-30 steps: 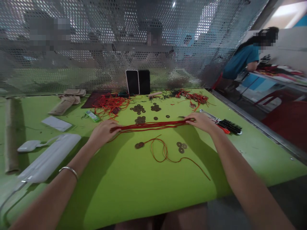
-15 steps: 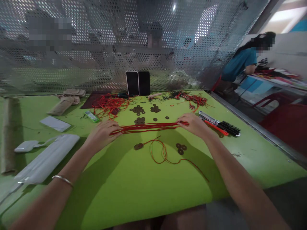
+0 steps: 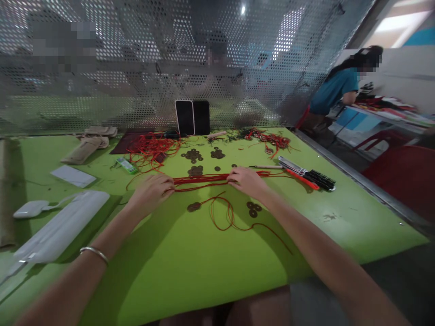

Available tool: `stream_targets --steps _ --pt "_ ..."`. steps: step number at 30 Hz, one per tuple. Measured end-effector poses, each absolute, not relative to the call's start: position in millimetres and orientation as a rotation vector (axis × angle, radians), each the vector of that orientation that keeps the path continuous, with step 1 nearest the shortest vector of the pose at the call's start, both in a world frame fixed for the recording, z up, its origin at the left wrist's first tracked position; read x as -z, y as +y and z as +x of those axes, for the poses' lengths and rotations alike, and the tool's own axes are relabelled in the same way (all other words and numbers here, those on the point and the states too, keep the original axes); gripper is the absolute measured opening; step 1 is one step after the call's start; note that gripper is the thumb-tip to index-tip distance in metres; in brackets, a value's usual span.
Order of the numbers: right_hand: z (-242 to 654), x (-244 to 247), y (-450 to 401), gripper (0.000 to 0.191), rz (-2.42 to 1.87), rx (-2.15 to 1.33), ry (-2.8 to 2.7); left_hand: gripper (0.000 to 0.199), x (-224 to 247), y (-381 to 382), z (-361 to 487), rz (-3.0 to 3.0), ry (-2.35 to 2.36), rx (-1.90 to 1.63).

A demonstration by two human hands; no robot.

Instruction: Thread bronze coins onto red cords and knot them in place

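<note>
A bundle of red cords [image 3: 200, 179] stretches sideways between my hands, just above or on the green table. My left hand [image 3: 152, 190] is closed round its left part. Further right, my right hand [image 3: 246, 181] pinches the bundle, and the cord ends stick out past its fingers. Nearer to me lies a loose red cord [image 3: 231, 217] in a loop, with a few round coins [image 3: 194, 207] at its left end. Three more coins [image 3: 253, 209] sit below my right hand. Small piles of coins [image 3: 195, 171] rest behind the bundle.
Tangled red cord [image 3: 152, 147] lies at the back left. At right are a hairbrush [image 3: 319, 179] and a thin pointed tool [image 3: 268, 167]. Two phones [image 3: 193, 117] lean on the perforated metal screen [image 3: 136, 99]. A white power strip-like object [image 3: 68, 226] lies left. A person [image 3: 335, 88] bends over another table.
My right hand has slid left along the cord bundle, so cord ends now show to its right. The thin pointed tool has come into sight. The view has shifted slightly.
</note>
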State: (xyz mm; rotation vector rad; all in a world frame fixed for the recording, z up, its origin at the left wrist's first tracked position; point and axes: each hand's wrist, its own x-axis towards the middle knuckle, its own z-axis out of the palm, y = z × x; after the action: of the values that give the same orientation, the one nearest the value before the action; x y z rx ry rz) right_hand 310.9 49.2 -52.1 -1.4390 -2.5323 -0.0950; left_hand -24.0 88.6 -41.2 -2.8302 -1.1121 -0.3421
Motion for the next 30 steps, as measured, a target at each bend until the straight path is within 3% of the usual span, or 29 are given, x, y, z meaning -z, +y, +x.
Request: stream_targets --steps 6,14,30 --pt "305 49 45 0.012 -1.437 0.048 -2.500 0.018 35 79 -17 -2.810 -1.281 0.383" --pt "354 35 47 0.017 -1.401 -0.029 -2.231 0.034 18 82 -41 -2.821 -1.502 0.683" --pt "380 61 70 0.017 -1.478 -0.080 -2.318 0.042 59 121 -56 -2.663 -1.424 0.589"
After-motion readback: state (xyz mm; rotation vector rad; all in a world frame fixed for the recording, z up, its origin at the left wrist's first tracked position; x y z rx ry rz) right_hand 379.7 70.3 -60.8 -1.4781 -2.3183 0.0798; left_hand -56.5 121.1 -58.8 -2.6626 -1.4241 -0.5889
